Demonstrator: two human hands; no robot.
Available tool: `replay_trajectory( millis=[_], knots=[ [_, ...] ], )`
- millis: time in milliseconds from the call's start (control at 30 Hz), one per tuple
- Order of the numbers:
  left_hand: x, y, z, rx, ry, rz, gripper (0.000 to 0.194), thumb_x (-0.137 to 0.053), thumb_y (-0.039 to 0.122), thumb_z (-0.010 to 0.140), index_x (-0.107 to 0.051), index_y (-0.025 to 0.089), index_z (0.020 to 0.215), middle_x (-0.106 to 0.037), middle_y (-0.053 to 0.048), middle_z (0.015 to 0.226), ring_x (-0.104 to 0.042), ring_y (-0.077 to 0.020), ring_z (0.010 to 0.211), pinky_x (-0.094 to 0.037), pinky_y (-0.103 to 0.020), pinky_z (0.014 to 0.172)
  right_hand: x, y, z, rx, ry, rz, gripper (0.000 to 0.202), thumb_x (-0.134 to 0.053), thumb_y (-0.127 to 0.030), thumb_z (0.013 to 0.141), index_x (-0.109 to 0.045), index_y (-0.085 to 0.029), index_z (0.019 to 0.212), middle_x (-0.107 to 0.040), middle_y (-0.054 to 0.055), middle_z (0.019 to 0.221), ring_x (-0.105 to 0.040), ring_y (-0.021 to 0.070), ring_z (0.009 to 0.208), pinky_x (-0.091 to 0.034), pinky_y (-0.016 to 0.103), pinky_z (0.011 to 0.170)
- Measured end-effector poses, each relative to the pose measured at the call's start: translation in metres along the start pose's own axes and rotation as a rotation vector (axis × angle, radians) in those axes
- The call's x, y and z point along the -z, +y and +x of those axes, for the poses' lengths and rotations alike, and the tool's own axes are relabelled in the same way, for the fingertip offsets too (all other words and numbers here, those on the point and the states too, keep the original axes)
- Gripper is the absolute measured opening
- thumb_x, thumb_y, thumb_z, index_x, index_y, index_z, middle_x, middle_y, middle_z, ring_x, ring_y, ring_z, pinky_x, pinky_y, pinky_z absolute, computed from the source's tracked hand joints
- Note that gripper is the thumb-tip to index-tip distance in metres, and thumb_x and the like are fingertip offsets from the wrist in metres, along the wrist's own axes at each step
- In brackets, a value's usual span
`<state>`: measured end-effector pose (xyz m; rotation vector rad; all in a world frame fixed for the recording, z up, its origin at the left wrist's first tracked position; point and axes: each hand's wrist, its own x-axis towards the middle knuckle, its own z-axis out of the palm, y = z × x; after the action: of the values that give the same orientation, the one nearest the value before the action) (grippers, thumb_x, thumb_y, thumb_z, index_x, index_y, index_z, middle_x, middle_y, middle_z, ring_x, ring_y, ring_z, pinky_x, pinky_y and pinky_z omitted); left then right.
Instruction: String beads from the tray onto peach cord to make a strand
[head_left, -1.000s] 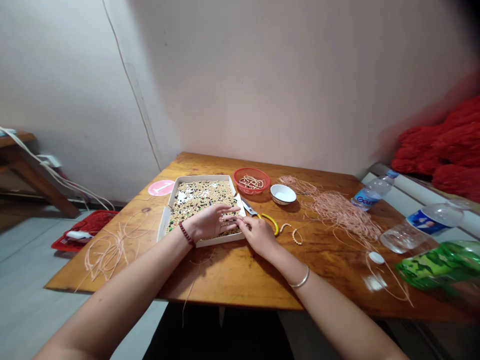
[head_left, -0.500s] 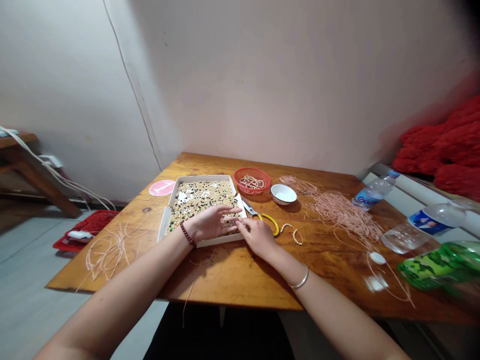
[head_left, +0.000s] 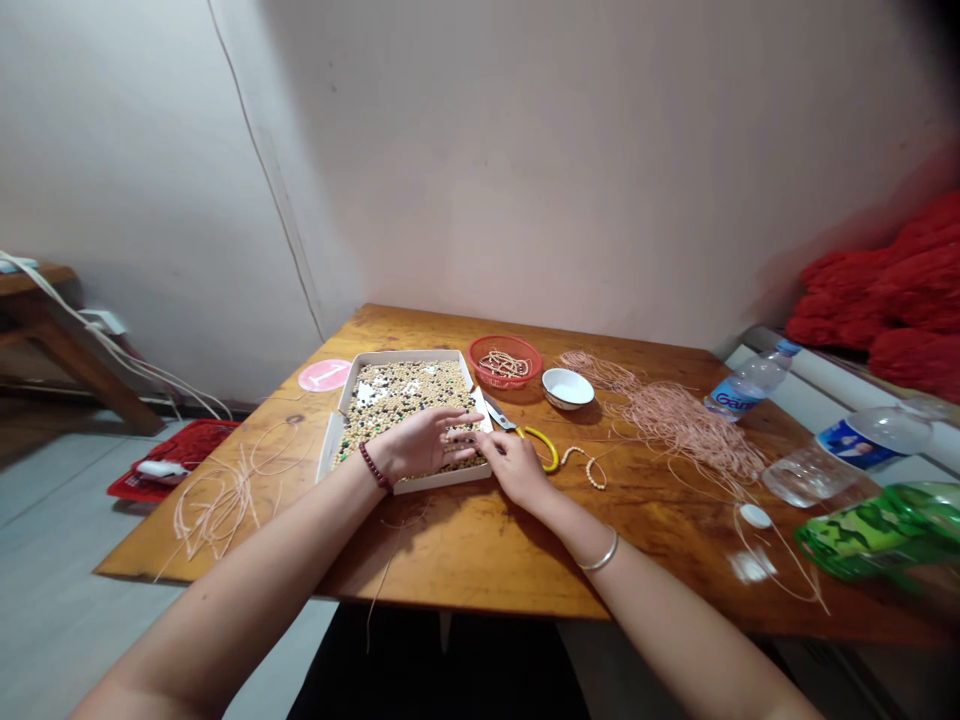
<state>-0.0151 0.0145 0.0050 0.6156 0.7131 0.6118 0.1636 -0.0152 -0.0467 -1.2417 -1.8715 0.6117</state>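
My left hand is over the near right part of a white box lid filled with beads, mostly cream with dark and green ones mixed in. Its fingers are stretched out and apart, the palm turned toward the right. At its fingertips my right hand is closed in a pinch; whatever lies between thumb and finger is too small to make out. Yellow-handled scissors lie just beyond my right hand, and a short string of cream beads curls on the table to its right.
A red basket of strung beads and a white bowl stand behind the scissors. Pink cord is heaped to the right, beside plastic bottles. Loose cords lie at the left, near a pink round sign.
My right hand has shifted slightly, its fingers now pinched beside the left fingertips rather than reaching over them. The left hand has hardly moved, its fingers still spread.
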Motion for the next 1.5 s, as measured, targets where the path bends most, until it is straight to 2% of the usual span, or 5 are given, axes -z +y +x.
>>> replay_trajectory(
  millis=[500,667,800,967,1500],
  knots=[
    [-0.002,0.003,-0.003,0.032,-0.013,-0.045,0.033,-0.054,0.023,0.084,-0.059,0.009,0.113,-0.066,-0.015,0.107,-0.064,-0.0198,0.1,-0.05,-0.027,0.089,-0.001,0.005,0.01,-0.175,0.024,0.507,0.045,-0.044,-0.057,0.082,-0.04,-0.02,0.056,-0.033,-0.005,0.049,-0.031,0.0096,0.047,-0.028,0.023,0.047],
    [-0.001,0.004,-0.003,0.027,0.013,-0.049,0.029,-0.058,0.023,0.082,-0.06,0.01,0.109,-0.065,-0.016,0.11,-0.063,-0.0207,0.102,-0.05,-0.028,0.091,0.009,-0.006,0.008,-0.361,-0.137,0.929,0.035,-0.051,-0.049,0.08,-0.039,-0.021,0.061,-0.021,-0.009,0.047,-0.012,0.0064,0.039,-0.01,0.022,0.039],
    [0.0,0.003,-0.003,0.04,-0.005,-0.049,0.032,-0.058,0.025,0.082,-0.059,0.01,0.111,-0.063,-0.017,0.112,-0.062,-0.0212,0.105,-0.049,-0.028,0.093,0.02,-0.01,0.008,-0.399,-0.277,1.142,0.037,-0.046,-0.041,0.083,-0.028,-0.02,0.058,-0.018,-0.009,0.05,-0.009,0.0072,0.041,-0.012,0.021,0.04],
    [-0.001,0.001,-0.002,0.048,-0.007,-0.05,0.036,-0.057,0.024,0.083,-0.057,0.009,0.116,-0.064,-0.016,0.11,-0.062,-0.0204,0.106,-0.048,-0.028,0.095,0.023,-0.009,0.008,-0.414,-0.321,1.174,0.041,-0.042,-0.041,0.085,-0.021,-0.02,0.057,-0.017,-0.008,0.049,-0.01,0.0075,0.041,-0.015,0.021,0.04],
    [-0.007,-0.004,-0.002,-0.072,-0.041,0.072,0.027,-0.065,0.018,0.081,-0.064,0.011,0.108,-0.065,-0.014,0.112,-0.061,-0.0169,0.106,-0.05,-0.022,0.09,0.004,-0.005,0.01,-0.429,-0.142,0.851,0.045,-0.06,-0.053,0.07,-0.031,-0.022,0.054,-0.022,-0.012,0.041,-0.013,0.0032,0.034,-0.006,0.022,0.036]
  ],
)
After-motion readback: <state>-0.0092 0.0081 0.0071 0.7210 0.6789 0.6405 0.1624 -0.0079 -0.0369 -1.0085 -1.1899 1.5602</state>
